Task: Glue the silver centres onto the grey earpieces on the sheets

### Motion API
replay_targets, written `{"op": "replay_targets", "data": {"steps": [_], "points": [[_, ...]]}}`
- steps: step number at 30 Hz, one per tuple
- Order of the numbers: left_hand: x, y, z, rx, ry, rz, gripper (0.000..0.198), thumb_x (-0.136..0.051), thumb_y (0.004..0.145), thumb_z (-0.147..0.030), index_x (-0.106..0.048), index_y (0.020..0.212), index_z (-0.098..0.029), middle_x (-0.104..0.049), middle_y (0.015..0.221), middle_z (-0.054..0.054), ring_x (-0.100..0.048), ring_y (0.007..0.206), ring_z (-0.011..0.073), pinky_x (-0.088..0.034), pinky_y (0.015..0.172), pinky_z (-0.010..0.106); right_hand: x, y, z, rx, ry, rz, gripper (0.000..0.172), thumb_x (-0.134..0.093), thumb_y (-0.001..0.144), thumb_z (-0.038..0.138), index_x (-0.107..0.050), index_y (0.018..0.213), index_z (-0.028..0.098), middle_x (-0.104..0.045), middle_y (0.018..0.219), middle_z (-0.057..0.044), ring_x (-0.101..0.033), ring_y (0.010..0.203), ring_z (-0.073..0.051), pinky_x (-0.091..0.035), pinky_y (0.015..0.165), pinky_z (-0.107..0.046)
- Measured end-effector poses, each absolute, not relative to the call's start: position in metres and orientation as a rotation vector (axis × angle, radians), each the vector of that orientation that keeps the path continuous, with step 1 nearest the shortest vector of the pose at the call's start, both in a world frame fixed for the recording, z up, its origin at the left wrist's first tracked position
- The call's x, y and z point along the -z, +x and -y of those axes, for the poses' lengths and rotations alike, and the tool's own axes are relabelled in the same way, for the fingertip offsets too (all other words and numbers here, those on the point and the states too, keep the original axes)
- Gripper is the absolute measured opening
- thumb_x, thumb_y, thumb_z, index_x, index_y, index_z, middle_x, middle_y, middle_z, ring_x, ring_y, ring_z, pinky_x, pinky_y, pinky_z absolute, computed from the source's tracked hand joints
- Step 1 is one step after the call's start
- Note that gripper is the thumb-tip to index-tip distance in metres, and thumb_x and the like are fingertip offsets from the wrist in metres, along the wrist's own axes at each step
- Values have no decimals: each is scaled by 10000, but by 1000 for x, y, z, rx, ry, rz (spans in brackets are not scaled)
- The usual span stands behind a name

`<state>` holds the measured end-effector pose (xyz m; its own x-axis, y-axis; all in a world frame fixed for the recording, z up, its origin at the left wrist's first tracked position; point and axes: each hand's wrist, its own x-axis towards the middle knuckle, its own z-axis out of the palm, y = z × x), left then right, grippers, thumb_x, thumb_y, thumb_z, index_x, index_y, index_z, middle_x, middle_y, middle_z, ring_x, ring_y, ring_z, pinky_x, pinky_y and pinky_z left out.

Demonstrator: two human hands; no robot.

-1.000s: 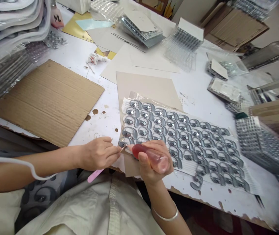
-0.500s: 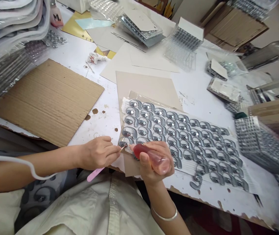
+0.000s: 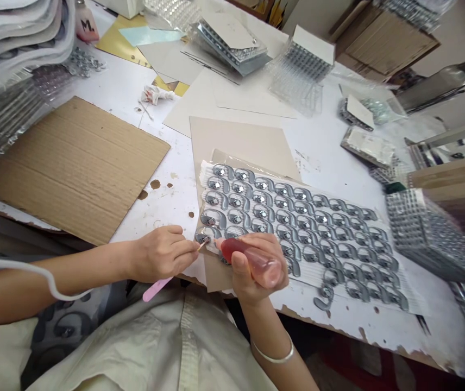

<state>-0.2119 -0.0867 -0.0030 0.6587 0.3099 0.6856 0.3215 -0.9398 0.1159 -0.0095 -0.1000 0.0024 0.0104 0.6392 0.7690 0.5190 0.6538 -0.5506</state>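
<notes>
My left hand (image 3: pixel 161 254) pinches a thin pink stick (image 3: pixel 157 289), and its fine tip rests on a silver rhinestone piece (image 3: pixel 202 238) at the corner of the sheet. That piece belongs to rows of curved silver shapes set with rhinestones, lying on a clear plastic sheet (image 3: pixel 297 239). My right hand (image 3: pixel 252 266), with a silver bangle (image 3: pixel 272 355) on its wrist, grips a translucent red squeeze bottle (image 3: pixel 249 256). The bottle's nozzle points toward the same corner, partly hidden behind my fingers. My right hand also covers a few pieces of the sheet's lower left.
Beige card (image 3: pixel 240 146) lies under the sheet, and corrugated cardboard (image 3: pixel 73 168) lies to its left on a stained white table (image 3: pixel 330 146). Packs of rhinestones (image 3: pixel 301 70) stand at the back and right. Padded stacks (image 3: pixel 12 32) rise at the upper left. The table's chipped edge (image 3: pixel 338 320) runs along the front.
The whole scene has shifted slightly left in view. Both hands keep nearly the same pose, with the stick tip still at the corner piece.
</notes>
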Motion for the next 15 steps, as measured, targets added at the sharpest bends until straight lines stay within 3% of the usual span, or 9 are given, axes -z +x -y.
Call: {"op": "replay_targets", "data": {"steps": [15], "points": [[6,-216,84,1236,-2961,585,74,-506,878,-91,-538,828,-135,-701,837,78,-551,582,128,-393,596,302,1,-3,107,-57,-885,1704,244,-682,766,227,-559,965,161,-614,780,-34,-585,692,-176,-504,568,-346]]}}
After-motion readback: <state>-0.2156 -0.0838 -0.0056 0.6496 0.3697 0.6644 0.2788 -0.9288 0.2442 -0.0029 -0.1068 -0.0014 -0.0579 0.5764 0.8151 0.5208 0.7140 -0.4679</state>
